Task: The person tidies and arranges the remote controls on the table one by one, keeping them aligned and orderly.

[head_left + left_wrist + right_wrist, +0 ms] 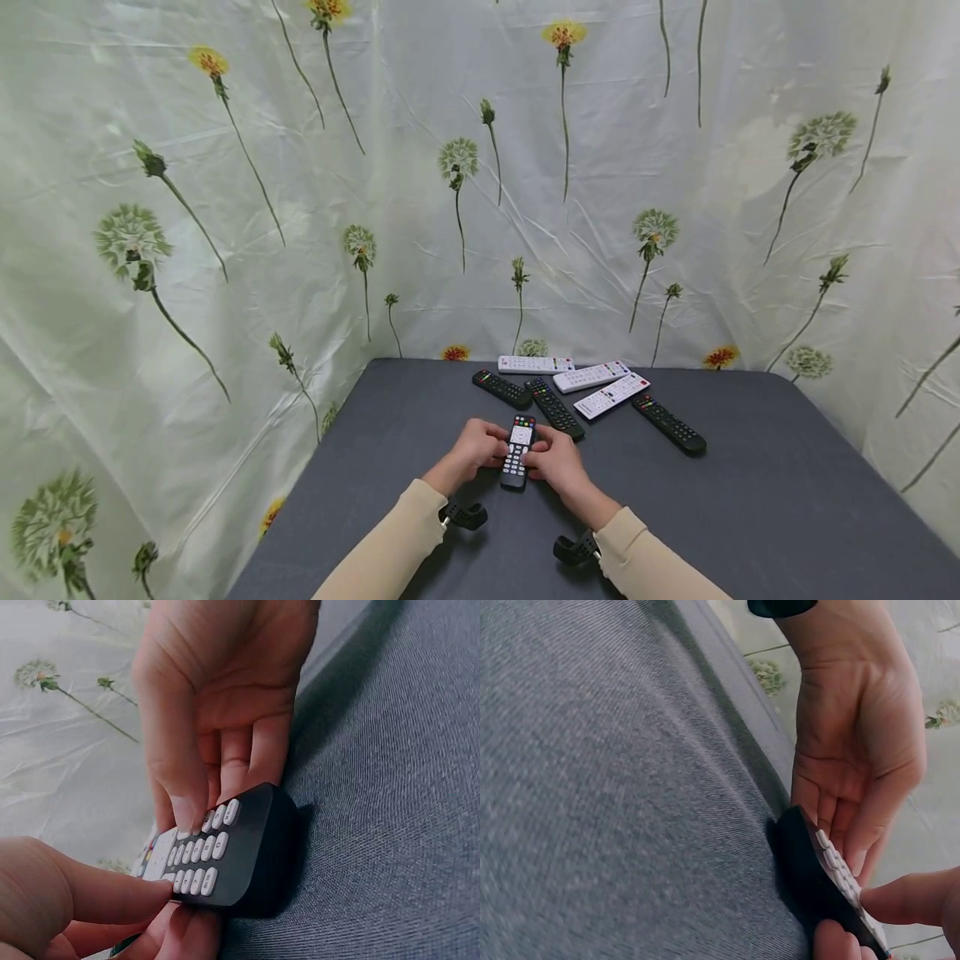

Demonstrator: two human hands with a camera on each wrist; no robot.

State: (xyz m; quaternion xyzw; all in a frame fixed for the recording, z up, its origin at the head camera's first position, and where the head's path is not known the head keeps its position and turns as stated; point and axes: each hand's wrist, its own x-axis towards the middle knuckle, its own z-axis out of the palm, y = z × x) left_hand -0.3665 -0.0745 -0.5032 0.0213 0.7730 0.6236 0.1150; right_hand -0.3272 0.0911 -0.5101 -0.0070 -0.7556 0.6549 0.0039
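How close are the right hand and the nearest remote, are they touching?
Touching. The left wrist view shows the right hand, its thumb on the white buttons of the remote.

In front of me, three white remotes (612, 396) and three black remotes (669, 425) lie toward the far side of a grey table (787, 483). Behind it I see a pale sheet (690, 175) printed with dandelions (457, 157).
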